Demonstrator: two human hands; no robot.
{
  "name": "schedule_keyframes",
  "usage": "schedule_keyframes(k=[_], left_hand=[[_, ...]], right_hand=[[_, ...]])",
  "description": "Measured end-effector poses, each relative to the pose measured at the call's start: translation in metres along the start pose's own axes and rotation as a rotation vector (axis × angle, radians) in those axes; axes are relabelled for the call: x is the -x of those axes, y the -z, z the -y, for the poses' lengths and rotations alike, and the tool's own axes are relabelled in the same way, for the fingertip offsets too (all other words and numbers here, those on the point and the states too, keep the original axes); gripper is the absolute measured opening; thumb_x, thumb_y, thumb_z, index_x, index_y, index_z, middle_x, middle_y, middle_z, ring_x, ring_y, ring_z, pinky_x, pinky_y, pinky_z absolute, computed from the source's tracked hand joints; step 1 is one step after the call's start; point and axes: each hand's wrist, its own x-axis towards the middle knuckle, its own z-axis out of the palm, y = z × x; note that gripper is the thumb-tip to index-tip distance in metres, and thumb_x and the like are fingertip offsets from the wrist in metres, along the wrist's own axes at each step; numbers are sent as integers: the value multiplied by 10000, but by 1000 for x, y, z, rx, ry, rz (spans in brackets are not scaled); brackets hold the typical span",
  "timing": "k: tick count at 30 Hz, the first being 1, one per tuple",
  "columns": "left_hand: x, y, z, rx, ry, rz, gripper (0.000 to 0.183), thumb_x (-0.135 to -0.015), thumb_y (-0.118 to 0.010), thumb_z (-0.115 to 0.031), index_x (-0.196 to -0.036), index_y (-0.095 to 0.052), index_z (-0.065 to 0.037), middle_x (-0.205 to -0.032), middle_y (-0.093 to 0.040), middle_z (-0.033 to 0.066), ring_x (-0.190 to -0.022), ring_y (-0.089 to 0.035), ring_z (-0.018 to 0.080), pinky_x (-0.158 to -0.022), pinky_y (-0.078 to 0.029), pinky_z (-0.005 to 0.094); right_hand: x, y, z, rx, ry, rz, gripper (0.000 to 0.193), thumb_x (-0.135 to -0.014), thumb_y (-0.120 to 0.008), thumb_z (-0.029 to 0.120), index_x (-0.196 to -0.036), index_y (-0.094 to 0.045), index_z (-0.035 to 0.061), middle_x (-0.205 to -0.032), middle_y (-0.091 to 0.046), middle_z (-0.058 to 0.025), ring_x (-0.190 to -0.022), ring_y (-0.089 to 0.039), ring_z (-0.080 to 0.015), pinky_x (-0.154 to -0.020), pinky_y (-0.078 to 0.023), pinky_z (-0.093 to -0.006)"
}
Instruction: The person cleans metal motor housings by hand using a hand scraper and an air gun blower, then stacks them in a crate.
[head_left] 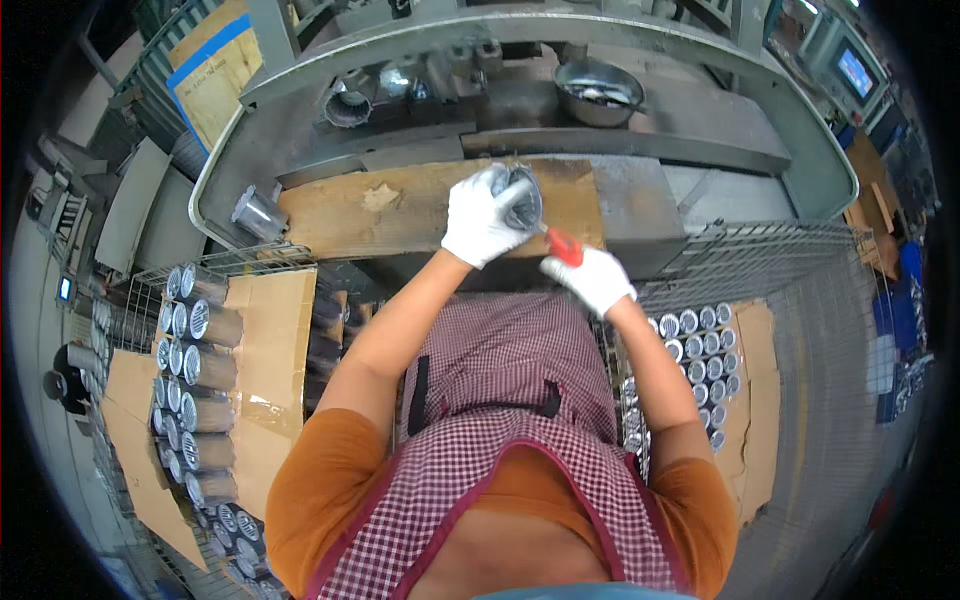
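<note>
Over a wooden board (340,212) on the bench, my left hand (478,222), in a white glove, is closed around a hollow grey metal cylinder (524,206). Its open end is tipped toward the right. My right hand (596,282), also gloved in white, grips a tool by its red handle (564,246). The tool's front end meets the rim of the cylinder; its exact shape is too blurred to make out. Some of the cylinder is hidden by my left fingers.
A metal bowl (600,94) and several metal parts (350,104) stand at the back. Another cylinder (260,213) lies left of the board. Wire crates on both sides hold rows of cylinders (208,368) with cardboard (270,350). A control screen (855,72) is far right.
</note>
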Motion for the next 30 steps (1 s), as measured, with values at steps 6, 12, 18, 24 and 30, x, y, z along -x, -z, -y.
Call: schedule_keyframes(k=[6,12,18,24,30], left_hand=[[9,-3,3,-17,-59,-106,571,-526,-884,-338,-1037,-697,-164,-1095,-653,197,-917,-665,381,-774,-555,463],[13,-5,7,-1,-83,-86,662,-501,-903,-353,-1099,-682,-176,-1124,-634,216,-949,-657,386,-790,-545,468],[26,-6,17,-33,-86,-201,721,-521,-930,-423,-1127,-642,-159,-1174,-605,228,-928,-659,406,-771,-548,482],[40,-12,32,64,-63,-289,772,-498,-954,-401,-1132,-595,-147,-1152,-610,227,-944,-656,427,-797,-548,499],[44,-12,35,138,31,-290,790,-526,-927,-337,-1203,-560,-162,-1204,-586,222,-1033,-619,408,-866,-510,495]], right_hand=[[2,12,10,94,-229,73,517,-890,-590,563,-1087,-687,95,-1000,-708,-194,-967,-649,-400,-848,-502,-433],[5,12,22,57,-159,121,531,-894,-587,572,-1086,-685,87,-991,-707,-188,-950,-647,-400,-844,-501,-433],[5,6,35,-21,-120,180,547,-877,-615,592,-1106,-682,100,-987,-709,-179,-945,-654,-380,-840,-500,-413],[0,6,45,-65,-114,197,551,-879,-593,604,-1078,-681,98,-962,-706,-186,-929,-647,-394,-821,-497,-422],[-6,-1,46,-7,-44,133,570,-879,-584,617,-1087,-680,94,-964,-709,-187,-927,-657,-376,-832,-500,-411]])
